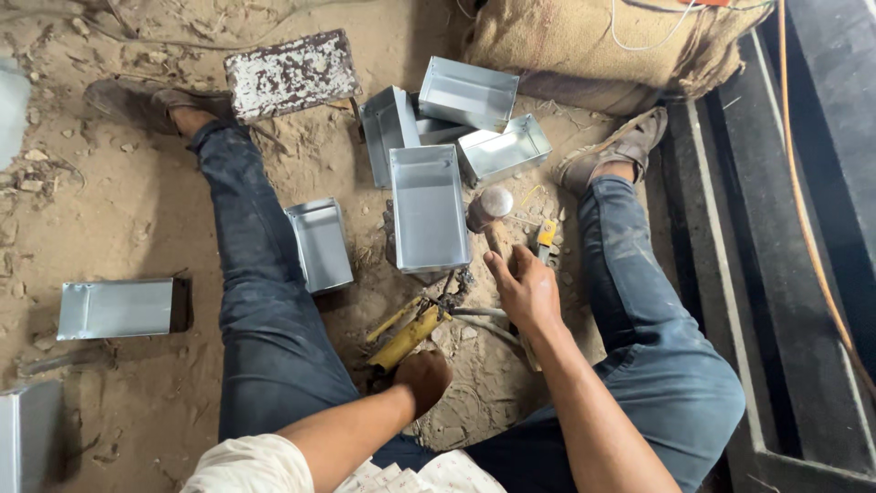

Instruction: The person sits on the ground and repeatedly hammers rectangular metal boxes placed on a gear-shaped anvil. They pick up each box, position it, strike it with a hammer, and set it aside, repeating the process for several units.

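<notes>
I sit on a dirt floor with my legs in blue jeans spread apart. My right hand (525,288) rests on the wooden handle of a hammer (491,210), whose round metal head lies beside a rectangular sheet-metal tray (427,205). My left hand (422,379) is curled into a fist on the ground next to yellow-handled tin snips (406,333); whether it grips anything I cannot tell. A small yellow tool (546,234) lies just right of the hammer.
More metal trays lie around: a cluster (474,96) ahead, one (319,245) by my left leg, one (119,309) far left. A paint-flecked block (292,73) sits near my left foot. A burlap sack (602,41) and a dark metal frame (776,228) stand right.
</notes>
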